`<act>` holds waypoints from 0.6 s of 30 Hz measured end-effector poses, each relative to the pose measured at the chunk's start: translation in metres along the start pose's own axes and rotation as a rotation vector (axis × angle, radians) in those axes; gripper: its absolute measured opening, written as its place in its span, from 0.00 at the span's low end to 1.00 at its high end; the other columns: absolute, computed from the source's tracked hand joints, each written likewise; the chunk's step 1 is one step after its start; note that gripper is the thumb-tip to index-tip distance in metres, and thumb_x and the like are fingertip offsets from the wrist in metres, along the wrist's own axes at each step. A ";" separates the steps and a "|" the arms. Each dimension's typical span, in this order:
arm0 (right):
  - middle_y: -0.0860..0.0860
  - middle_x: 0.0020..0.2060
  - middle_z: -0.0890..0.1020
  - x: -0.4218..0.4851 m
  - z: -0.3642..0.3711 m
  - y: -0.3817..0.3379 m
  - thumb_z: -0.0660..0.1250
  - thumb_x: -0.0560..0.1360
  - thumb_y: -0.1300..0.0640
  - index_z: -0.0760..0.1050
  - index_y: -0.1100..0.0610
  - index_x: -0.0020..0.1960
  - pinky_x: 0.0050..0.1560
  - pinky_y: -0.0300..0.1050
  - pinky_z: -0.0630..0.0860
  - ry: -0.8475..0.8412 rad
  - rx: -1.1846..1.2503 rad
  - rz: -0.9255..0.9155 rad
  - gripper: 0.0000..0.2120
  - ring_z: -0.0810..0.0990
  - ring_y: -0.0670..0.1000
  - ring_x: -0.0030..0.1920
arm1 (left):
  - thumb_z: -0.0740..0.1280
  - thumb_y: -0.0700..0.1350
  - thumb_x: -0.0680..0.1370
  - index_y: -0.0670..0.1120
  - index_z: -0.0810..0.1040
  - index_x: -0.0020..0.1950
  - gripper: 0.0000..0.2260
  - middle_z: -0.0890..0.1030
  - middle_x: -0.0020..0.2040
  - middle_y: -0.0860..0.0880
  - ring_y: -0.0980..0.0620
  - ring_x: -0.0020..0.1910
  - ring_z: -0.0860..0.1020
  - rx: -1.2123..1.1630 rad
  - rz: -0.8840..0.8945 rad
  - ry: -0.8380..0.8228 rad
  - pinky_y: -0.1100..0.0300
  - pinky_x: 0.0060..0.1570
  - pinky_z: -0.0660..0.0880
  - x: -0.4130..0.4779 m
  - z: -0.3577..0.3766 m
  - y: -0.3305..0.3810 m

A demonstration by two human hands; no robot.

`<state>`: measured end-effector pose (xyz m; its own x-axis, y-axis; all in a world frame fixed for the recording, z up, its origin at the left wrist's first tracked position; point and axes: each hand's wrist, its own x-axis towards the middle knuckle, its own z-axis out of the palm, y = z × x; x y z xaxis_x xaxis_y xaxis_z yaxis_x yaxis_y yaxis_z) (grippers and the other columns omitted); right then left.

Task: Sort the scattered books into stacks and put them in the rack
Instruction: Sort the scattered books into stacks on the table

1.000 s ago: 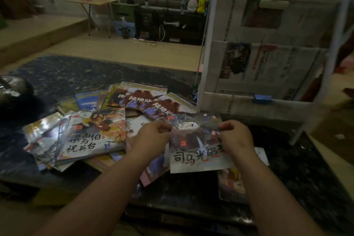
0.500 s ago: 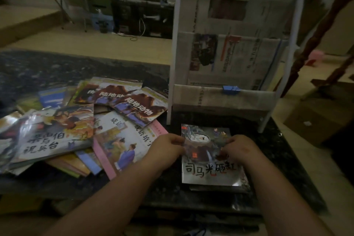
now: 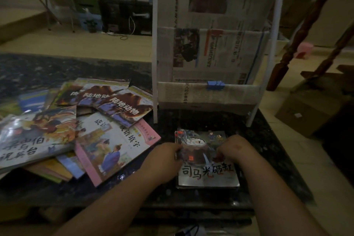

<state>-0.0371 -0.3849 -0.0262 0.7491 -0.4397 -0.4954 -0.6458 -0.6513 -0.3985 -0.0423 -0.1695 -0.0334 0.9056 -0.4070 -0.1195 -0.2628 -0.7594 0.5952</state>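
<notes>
A thin picture book with a grey cover point(image 3: 207, 173) lies flat on a small stack on the dark stone table point(image 3: 268, 140), in front of the rack. My left hand point(image 3: 164, 159) grips its left edge and my right hand point(image 3: 237, 150) grips its right side. Left of them lies a scattered heap of picture books, with a pink-edged book point(image 3: 113, 147) on top and two brown animal books point(image 3: 126, 105) behind it. The white-framed rack point(image 3: 210, 53), lined with newspaper pockets, stands upright at the table's back.
A blue binder clip point(image 3: 215, 84) holds the rack's lowest pocket. A cardboard box point(image 3: 306, 113) sits on the floor at the right, beside dark wooden chair legs point(image 3: 306, 25). Behind the table are a folding table and a dark cabinet.
Both hands carried the grey book from above the heap to the right and set it down on the small stack in front of the rack.
</notes>
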 end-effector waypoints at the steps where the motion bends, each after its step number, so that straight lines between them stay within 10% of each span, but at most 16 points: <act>1: 0.59 0.50 0.82 0.001 0.002 0.000 0.65 0.77 0.58 0.79 0.67 0.56 0.32 0.38 0.69 -0.002 -0.037 -0.003 0.14 0.81 0.55 0.46 | 0.66 0.45 0.78 0.52 0.74 0.69 0.19 0.78 0.64 0.51 0.53 0.61 0.76 0.008 0.005 0.005 0.64 0.55 0.69 0.000 0.001 -0.001; 8: 0.59 0.45 0.82 0.008 0.008 -0.001 0.69 0.73 0.56 0.81 0.62 0.45 0.33 0.41 0.70 0.012 -0.095 -0.011 0.09 0.81 0.55 0.44 | 0.66 0.46 0.77 0.54 0.76 0.67 0.17 0.79 0.62 0.52 0.54 0.59 0.76 0.031 0.027 0.028 0.61 0.58 0.73 -0.001 0.004 -0.005; 18: 0.58 0.52 0.81 0.010 0.011 -0.001 0.68 0.73 0.58 0.81 0.61 0.54 0.48 0.44 0.77 0.007 -0.080 -0.052 0.11 0.80 0.56 0.51 | 0.65 0.50 0.76 0.53 0.75 0.66 0.17 0.79 0.59 0.51 0.51 0.57 0.76 0.093 -0.005 0.024 0.54 0.57 0.75 0.000 0.006 -0.010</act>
<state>-0.0306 -0.3816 -0.0386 0.7826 -0.4078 -0.4705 -0.5923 -0.7205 -0.3607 -0.0411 -0.1647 -0.0442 0.9145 -0.3914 -0.1024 -0.2868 -0.8057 0.5183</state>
